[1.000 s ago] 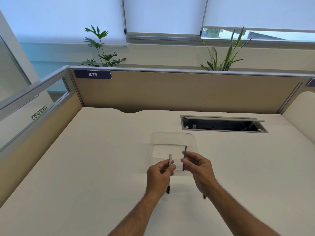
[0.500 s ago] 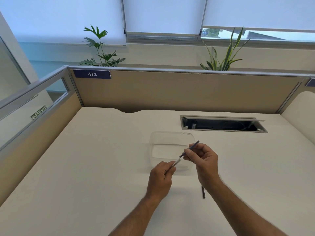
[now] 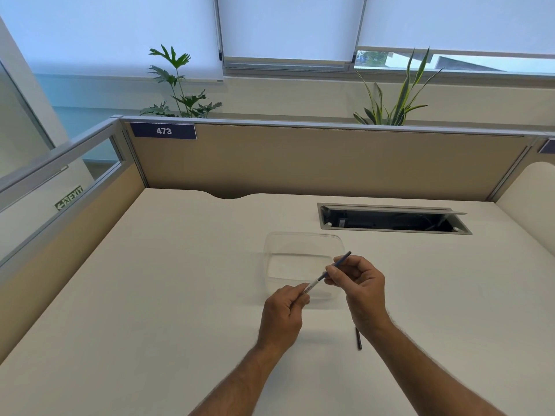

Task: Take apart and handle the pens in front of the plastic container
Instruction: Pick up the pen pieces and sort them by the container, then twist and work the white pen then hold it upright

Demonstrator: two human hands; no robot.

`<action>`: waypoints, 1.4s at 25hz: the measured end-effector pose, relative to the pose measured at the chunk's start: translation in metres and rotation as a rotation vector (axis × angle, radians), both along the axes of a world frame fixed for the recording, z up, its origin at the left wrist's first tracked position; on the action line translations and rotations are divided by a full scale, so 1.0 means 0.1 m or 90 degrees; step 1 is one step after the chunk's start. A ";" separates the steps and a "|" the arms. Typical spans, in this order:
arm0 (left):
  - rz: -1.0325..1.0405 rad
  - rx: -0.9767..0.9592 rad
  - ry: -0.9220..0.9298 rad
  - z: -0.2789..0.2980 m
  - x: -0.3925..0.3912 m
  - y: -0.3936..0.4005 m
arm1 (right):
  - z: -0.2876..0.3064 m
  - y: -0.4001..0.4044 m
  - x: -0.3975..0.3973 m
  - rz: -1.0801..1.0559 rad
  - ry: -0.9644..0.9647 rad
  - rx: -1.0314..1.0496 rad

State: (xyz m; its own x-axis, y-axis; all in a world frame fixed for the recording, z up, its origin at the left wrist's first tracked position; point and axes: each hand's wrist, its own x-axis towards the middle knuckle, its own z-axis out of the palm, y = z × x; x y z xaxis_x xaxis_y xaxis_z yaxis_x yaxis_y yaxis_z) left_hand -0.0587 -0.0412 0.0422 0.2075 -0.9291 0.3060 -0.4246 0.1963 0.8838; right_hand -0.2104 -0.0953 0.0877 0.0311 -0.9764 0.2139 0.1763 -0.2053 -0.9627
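Over the clear plastic container (image 3: 303, 259), left hand (image 3: 282, 313) pinches the white printed pen barrel (image 3: 310, 287), lettering unreadable; right hand (image 3: 362, 288) pinches its thin blue refill (image 3: 339, 262); partition label (image 3: 163, 131) reads 473.

1. Worktop (image 3: 150, 295): plain cream, no pattern.
2. Plastic container (image 3: 301, 240): clear and colourless; the cream surface shows through it.
3. Held pen (image 3: 326, 274): white barrel section with dark printed lettering, joined to a dark blue section.
4. Second pen (image 3: 358, 339): black, lying on the cream surface.
5. Partition panels (image 3: 315, 160): tan, with grey metal frames.
6. Number label (image 3: 163, 131): dark blue with white digits "473".
7. Cable tray (image 3: 390, 220): grey rim, black interior.
8. Exit sign (image 3: 69, 199): green with white lettering, seen mirrored.
9. Plants (image 3: 180, 85): green leaves; the right-hand plant (image 3: 396, 100) has paler leaf edges.
10. Roller blinds (image 3: 285, 25): pale blue-white.
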 end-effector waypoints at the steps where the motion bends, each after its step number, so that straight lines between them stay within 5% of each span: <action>1: -0.002 -0.001 -0.001 0.00 0.00 0.00 | 0.00 0.00 0.00 0.002 0.001 -0.001; 21: -0.014 0.014 0.017 0.01 0.02 -0.01 | -0.07 0.08 -0.05 0.115 0.202 0.045; 27: -0.001 0.031 0.027 -0.04 0.06 0.00 | -0.15 0.06 -0.25 -0.012 0.178 0.090; 35: 0.005 0.056 0.027 -0.12 0.09 0.02 | -0.39 0.04 -0.71 0.003 0.658 0.353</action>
State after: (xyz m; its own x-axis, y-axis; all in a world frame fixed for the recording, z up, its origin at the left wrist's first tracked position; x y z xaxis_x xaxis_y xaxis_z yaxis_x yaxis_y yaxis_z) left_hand -0.0498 -0.0391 0.0305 0.2252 -0.9504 0.2143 -0.3877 0.1144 0.9147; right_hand -0.2809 -0.0914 0.0489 -0.0553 -0.9273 -0.3702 -0.7420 0.2863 -0.6062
